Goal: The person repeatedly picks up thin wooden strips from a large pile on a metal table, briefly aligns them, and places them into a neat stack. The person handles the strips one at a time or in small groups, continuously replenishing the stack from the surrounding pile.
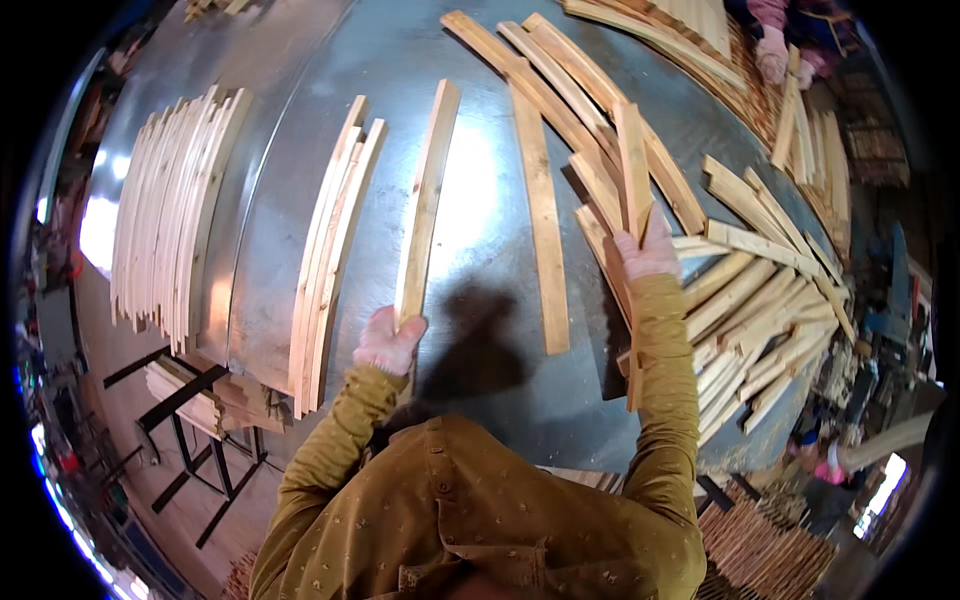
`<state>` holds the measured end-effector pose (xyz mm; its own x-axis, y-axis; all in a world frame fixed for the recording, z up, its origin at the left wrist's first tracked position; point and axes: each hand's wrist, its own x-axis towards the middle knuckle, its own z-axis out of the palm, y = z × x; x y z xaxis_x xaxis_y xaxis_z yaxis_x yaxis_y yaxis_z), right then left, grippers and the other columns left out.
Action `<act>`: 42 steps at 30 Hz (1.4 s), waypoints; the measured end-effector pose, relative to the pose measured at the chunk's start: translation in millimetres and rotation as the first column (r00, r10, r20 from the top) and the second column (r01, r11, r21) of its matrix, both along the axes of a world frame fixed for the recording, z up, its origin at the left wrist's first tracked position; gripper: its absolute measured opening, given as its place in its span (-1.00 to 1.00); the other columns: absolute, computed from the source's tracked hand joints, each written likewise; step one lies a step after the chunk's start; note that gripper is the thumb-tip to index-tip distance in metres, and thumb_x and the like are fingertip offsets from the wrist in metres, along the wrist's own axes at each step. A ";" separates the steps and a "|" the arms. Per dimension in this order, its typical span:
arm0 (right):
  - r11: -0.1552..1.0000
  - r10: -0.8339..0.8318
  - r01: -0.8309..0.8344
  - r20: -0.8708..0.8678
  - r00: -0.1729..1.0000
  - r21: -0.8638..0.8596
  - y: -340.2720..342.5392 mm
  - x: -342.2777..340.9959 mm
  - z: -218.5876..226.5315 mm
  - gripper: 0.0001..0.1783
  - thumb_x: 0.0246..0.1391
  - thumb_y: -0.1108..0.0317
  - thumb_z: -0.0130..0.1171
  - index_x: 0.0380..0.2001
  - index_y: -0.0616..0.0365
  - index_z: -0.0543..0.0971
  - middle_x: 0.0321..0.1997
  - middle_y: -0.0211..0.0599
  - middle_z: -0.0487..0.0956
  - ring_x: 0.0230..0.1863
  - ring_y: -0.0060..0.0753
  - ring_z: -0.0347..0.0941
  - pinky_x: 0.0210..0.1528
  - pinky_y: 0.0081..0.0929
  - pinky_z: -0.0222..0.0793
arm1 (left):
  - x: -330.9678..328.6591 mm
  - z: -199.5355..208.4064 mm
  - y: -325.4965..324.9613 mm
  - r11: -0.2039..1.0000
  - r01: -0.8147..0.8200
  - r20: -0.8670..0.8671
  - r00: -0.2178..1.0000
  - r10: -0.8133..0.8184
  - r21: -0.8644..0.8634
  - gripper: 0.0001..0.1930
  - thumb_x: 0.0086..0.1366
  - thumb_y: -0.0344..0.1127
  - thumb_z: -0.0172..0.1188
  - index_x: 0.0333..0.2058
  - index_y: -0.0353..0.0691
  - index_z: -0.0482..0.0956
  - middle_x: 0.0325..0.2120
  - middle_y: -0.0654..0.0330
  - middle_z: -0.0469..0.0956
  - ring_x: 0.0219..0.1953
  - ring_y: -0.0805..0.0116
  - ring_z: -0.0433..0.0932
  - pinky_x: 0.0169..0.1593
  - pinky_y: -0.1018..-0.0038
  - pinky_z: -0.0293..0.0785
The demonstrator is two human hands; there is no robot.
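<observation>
My left hand point(390, 340) is closed around the near end of a wooden strip point(428, 195), which points away from me over the metal tabletop point(490, 400). To its left lie several wooden strips point(340, 250) side by side. My right hand point(648, 248) grips another wooden strip point(632, 160) at the edge of a loose, crossed heap of strips point(570, 85). Between my hands, a single strip point(541, 230) rests on the metal, its far end by the heap. Part of the strip in my right hand is hidden by the hand and sleeve.
A neat row of strips point(175, 215) lies at the far left. More strips point(760, 340) are piled on the right. Another person's gloved hand point(772, 55) is by wood at the far right. A black metal frame point(200, 430) stands below the table's left edge.
</observation>
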<state>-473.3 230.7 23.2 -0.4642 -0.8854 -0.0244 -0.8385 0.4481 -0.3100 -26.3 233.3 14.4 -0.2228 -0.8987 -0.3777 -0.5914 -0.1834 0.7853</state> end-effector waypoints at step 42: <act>0.917 -0.162 0.292 0.922 -0.353 0.273 60.9 240.6 26.5 -0.44 0.08 0.44 0.32 0.14 0.33 0.40 -0.03 -0.03 0.59 -0.06 -0.17 0.59 -0.05 -0.27 0.61 | -43.7 10.0 22.4 0.831 -0.086 -0.214 0.947 0.239 0.550 -0.29 0.34 0.11 0.15 0.21 -0.40 0.35 0.01 0.03 0.52 0.06 0.21 0.47 0.20 0.39 0.31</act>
